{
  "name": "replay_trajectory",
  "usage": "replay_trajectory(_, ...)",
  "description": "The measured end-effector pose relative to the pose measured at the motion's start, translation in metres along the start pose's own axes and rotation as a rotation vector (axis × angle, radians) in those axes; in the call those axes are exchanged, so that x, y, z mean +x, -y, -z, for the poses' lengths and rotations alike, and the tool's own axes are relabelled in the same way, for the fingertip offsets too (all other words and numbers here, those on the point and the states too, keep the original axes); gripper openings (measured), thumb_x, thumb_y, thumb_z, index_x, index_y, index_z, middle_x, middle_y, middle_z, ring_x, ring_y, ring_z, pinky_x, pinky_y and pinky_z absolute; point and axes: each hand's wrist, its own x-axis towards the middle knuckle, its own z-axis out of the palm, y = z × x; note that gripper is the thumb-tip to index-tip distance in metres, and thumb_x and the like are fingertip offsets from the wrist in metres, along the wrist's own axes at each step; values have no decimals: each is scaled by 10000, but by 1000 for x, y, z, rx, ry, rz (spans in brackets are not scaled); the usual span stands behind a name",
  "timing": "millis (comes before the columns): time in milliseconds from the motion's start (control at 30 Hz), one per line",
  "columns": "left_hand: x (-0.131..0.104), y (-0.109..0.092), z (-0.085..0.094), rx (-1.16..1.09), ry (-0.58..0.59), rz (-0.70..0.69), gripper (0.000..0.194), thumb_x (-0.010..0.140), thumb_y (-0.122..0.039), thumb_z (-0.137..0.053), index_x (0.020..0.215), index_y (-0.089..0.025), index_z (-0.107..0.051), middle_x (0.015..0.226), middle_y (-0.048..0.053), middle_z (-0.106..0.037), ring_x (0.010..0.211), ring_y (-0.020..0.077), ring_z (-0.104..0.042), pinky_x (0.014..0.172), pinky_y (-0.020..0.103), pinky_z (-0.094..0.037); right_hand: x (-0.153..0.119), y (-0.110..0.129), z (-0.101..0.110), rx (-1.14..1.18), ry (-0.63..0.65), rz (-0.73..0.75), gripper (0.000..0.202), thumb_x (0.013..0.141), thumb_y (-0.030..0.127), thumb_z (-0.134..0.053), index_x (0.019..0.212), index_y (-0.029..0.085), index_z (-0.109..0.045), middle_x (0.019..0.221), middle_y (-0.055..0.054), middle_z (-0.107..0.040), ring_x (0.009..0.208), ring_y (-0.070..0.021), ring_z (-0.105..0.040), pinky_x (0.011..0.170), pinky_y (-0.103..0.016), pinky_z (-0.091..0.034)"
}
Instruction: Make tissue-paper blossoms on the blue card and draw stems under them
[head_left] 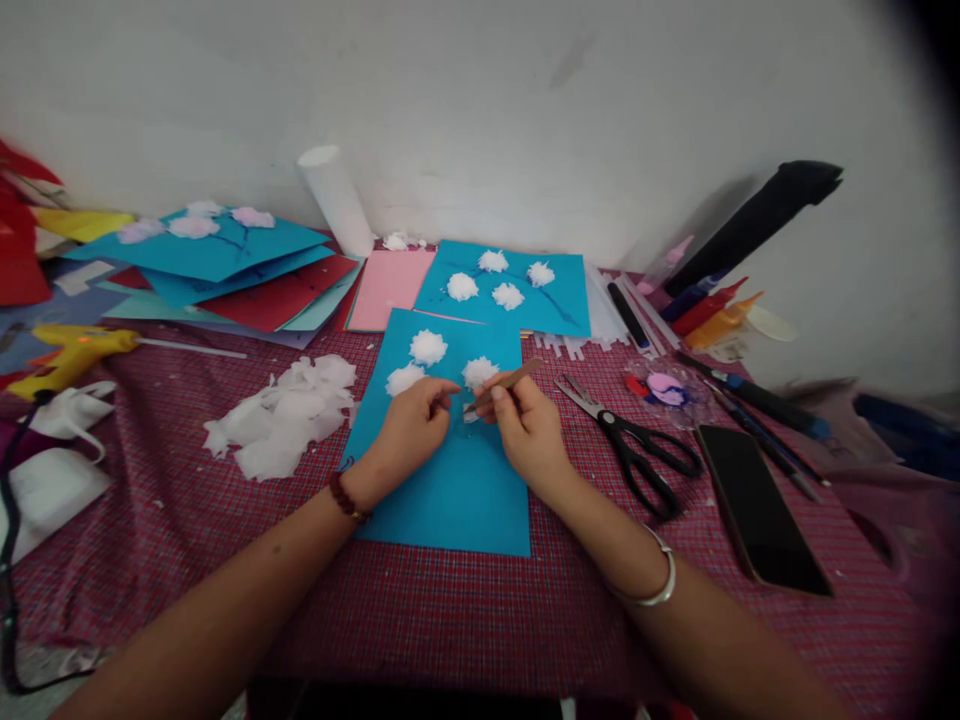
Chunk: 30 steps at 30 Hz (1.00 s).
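A blue sheet of paper [450,490] lies in front of me with fluffy white paper flowers [428,347] on its upper part. My right hand [531,432] grips a brown flat stick [517,375], which looks wooden, between thumb and fingers. The stick's lower end is close to the sheet, beside a small clear or whitish patch. On the sheet's left part rests my left hand [412,430], its index finger stretched toward the stick and its thumb apart. Nothing shows between those fingers. My left hand partly covers one flower, and a further flower [480,372] sits just above the stick.
Left of the sheet is a pile of white tissue pieces [289,415], with a yellow glue gun [71,355] beyond. Scissors [634,440] and a phone [761,510] lie right. Behind are another flowered blue sheet [559,300], stacked papers [255,260] and a white roll [337,205].
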Motion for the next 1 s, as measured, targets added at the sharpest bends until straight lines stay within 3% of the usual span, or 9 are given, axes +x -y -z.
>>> replay_trajectory(133, 0, 1, -1, 32, -7, -4, 355, 714, -31, -448, 997, -162, -616, 841, 27, -642, 753, 150, -592, 708, 296, -483, 3, -3, 1, 81, -42, -89, 129, 902, 302, -480, 912, 206, -565, 812, -28, -668, 670, -161, -660, 574, -275, -524)
replay_trajectory(267, -13, -11, 9, 159, 45, -117, 308, 773, -63, -460, 1010, -187, -613, 910, 35, -632, 842, 159, -587, 764, 301, -482, 5, -10, 11, 391, -204, -296, 163, 807, 347, -619, 881, 205, -590, 783, -18, -697, 606, -152, -663, 497, -244, -533)
replay_trajectory(367, -32, -24, 31, 373, 181, -275, 211, 836, -112, -471, 979, -177, -612, 1009, 64, -619, 950, 183, -566, 838, 322, -460, 9, -22, 20, 629, -303, -430, 196, 739, 328, -696, 859, 192, -622, 780, -19, -715, 586, -116, -663, 524, -204, -556)
replay_trajectory(467, -57, -26, 65, 567, 260, -314, 166, 891, -196, -473, 802, -165, -610, 932, 68, -629, 906, 195, -563, 835, 342, -444, 10, -29, 25, 701, -266, -488, 236, 670, 312, -758, 830, 185, -641, 768, -23, -721, 580, -116, -668, 524, -189, -566)
replay_trajectory(600, -79, 5, 131, 585, 93, -95, 286, 902, -311, -487, 681, -172, -604, 745, 45, -616, 754, 176, -563, 739, 321, -447, 6, -25, 24, 682, -225, -495, 294, 611, 348, -806, 804, 186, -656, 769, -26, -725, 550, -114, -655, 505, -188, -567)
replay_trajectory(733, -79, 52, 183, 570, -157, 157, 136, 806, -174, -503, 820, -171, -639, 812, 51, -641, 784, 188, -580, 742, 322, -460, 4, -21, 21, 642, -218, -486, 332, 588, 372, -827, 811, 191, -662, 762, -24, -723, 547, -117, -649, 508, -193, -568)
replay_trajectory(867, -66, 80, 193, 554, -151, 221, 368, 690, -127, -532, 1039, -133, -650, 944, 93, -654, 846, 209, -596, 798, 347, -470, 3, -23, 21, 631, -217, -471, 320, 595, 378, -824, 805, 194, -665, 760, -26, -720, 542, -119, -642, 510, -200, -566)
replay_trajectory(1000, -54, 84, 189, 420, -96, 210, 181, 721, -206, -528, 795, -181, -692, 806, 42, -657, 806, 183, -594, 740, 301, -468, 2, -26, 21, 635, -197, -452, 248, 662, 365, -779, 817, 203, -673, 774, -36, -718, 557, -129, -644, 512, -218, -563)
